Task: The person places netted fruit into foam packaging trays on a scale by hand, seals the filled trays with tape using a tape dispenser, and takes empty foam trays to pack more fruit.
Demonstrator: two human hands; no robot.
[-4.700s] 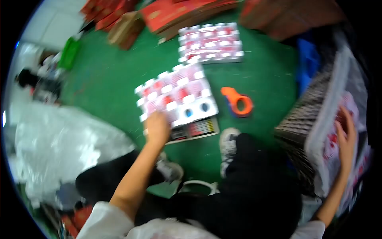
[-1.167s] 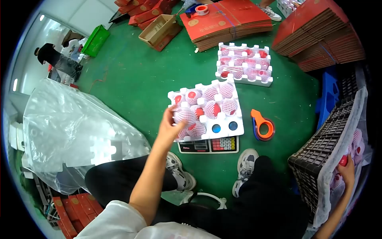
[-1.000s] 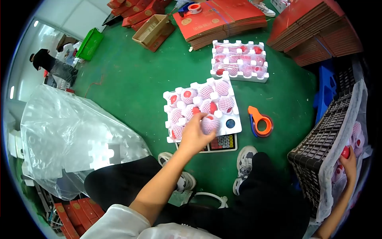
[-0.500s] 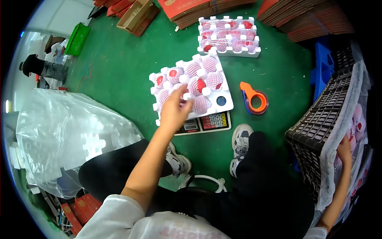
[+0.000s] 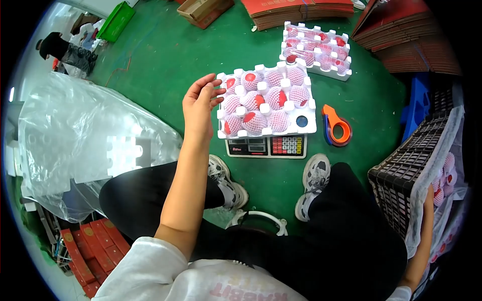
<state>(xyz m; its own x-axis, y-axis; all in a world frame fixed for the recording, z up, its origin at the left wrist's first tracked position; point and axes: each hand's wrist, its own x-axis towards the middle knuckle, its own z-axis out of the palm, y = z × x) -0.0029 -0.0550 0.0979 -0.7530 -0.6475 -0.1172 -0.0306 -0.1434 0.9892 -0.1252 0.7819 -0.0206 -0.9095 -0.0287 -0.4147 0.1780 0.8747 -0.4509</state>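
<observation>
A white foam tray (image 5: 309, 125) of net-wrapped red fruit (image 5: 254, 122) rests on a digital scale (image 5: 266, 146); one round hollow at its lower right holds no fruit. Beside the tray's left edge is my left hand (image 5: 201, 103), its fingers apart and nothing in them. My right hand (image 5: 430, 193) reaches into the lined black crate (image 5: 396, 185) at the right, where more net-wrapped fruit (image 5: 446, 178) lies. The crate's liner hides most of its fingers. On the floor right of the scale lies an orange tape dispenser (image 5: 337, 126).
Behind the tray stands a second filled foam tray (image 5: 316, 52). Flattened red cartons (image 5: 296, 12) are stacked at the back and right (image 5: 401, 35). A plastic sheet (image 5: 90, 130) covers foam at the left. A person (image 5: 68, 52) bends over at the far left, near a green basket (image 5: 115, 22).
My left hand has let go of a fruit, now in the tray's front row, and moved to the tray's left edge. My right hand has sunk deeper into the crate. The view has shifted.
</observation>
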